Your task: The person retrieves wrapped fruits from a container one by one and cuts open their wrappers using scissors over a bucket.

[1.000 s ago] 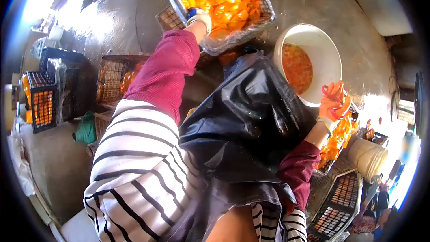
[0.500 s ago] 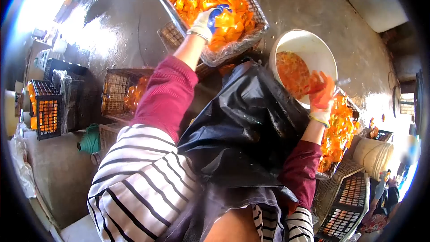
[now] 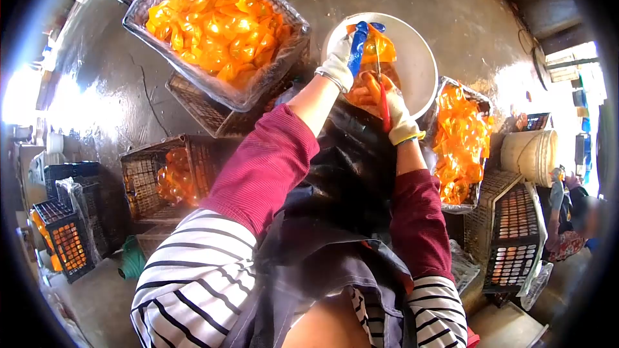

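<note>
My left hand [image 3: 349, 57], in a white and blue glove, is closed on a glossy orange plastic packet [image 3: 382, 48] above the mouth of a white bucket [image 3: 422, 58]. Close beside it, my right hand [image 3: 392, 104], gloved in white and orange, grips a thin red-handled blade [image 3: 385, 106] that points up against the packet. Whether it is a knife or scissors I cannot tell. Orange-red contents [image 3: 364, 95] show inside the bucket, partly hidden by my hands.
To the left, a plastic-lined crate [image 3: 138, 26] heaped with orange packets rests on another crate [image 3: 200, 100]. A second lined crate of packets [image 3: 461, 135] stands right of the bucket. More crates [image 3: 138, 180] lie around, with a cream bucket [image 3: 532, 154] and another person [image 3: 567, 219] at far right.
My left hand has left the heaped crate and moved right to the bucket, bringing an orange packet. My right hand now shows the red-handled blade beside it. The view has turned.
</note>
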The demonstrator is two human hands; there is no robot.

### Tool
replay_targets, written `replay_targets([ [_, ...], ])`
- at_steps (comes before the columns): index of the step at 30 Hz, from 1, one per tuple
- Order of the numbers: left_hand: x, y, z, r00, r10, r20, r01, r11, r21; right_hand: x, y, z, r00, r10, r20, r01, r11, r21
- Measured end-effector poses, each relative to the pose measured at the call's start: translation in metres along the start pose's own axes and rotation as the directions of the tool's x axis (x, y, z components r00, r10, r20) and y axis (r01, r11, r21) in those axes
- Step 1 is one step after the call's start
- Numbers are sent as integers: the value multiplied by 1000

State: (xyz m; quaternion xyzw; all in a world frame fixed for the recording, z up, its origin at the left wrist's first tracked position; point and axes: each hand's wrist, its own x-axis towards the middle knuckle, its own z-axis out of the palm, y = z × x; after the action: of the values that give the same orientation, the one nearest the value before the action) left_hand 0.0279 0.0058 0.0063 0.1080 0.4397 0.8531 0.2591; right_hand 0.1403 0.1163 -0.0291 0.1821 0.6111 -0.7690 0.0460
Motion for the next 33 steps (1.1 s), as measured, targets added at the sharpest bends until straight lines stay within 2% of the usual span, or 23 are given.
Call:
replay_targets([
  [2,9,-8,-10,1000,4,-11,-5,999,-47,-7,-18,5,999,48,-9,-48,999,0],
  [4,12,-12,-13,997,-5,-78,1,998,-55,-5,-13,6,997,-8,-79,-2,992,-126],
  [7,4,-6,-10,975,-45,-217,83,982,169,-4,-12,9,992,-75,-103,52,976,-213],
  [8,0,-3,-8,961,4,-277,101,926,364,-4,-12,11,991,-93,-98,69,972,-226],
  [9,13,-23,-24,976,31,-214,66,899,434,0,-5,10,993,-86,-87,76,991,-112],
  [11,29,-59,-47,987,11,-163,54,921,387,11,14,4,995,-75,-67,83,989,119],
  [12,29,-63,-48,989,6,-148,50,928,369,7,6,5,996,-18,-88,18,1000,2],
  [14,4,-26,-17,986,17,-165,44,933,358,-4,-18,7,985,84,-150,-117,967,-227],
  [17,12,-32,-30,974,-170,-152,216,900,380,4,-2,-2,988,-24,-153,-8,979,-203],
  [19,16,-33,-39,997,-65,-29,66,693,718,9,8,-4,980,-122,-155,92,978,-187],
  [20,13,-27,-40,998,-32,56,-32,499,866,12,13,-5,973,-170,-157,142,974,-178],
  [21,11,-22,-41,989,-24,146,-134,271,953,17,19,-12,980,-143,-142,120,980,-157],
  [22,1,4,-25,992,-122,28,-21,60,998,23,25,-25,985,-116,-129,98,986,-135],
  [23,-1,14,-22,987,-157,-30,59,188,980,16,13,-21,990,-74,-116,60,991,-120],
  [25,11,-2,-37,975,-181,-129,173,251,952,0,-14,-10,996,10,-91,-19,995,-95],
  [27,13,-11,-50,989,-33,144,-119,403,908,-18,-53,9,988,119,-97,-143,945,-296],
  [28,10,-6,-47,961,56,270,-265,457,849,-13,-50,7,985,120,-125,-157,924,-349],
  [30,8,-2,-31,993,-4,117,-65,812,580,-13,-48,0,992,108,-67,-121,962,-243],
  [31,5,0,-21,997,-60,53,36,923,384,-13,-48,-3,994,99,-40,-105,976,-189],
  [32,5,-1,-18,998,-31,52,10,933,360,-12,-47,-5,994,107,-23,-108,988,-110],
  [33,4,-5,-17,986,97,138,-149,882,447,-9,-44,-9,994,111,-5,-111,993,-31],
])
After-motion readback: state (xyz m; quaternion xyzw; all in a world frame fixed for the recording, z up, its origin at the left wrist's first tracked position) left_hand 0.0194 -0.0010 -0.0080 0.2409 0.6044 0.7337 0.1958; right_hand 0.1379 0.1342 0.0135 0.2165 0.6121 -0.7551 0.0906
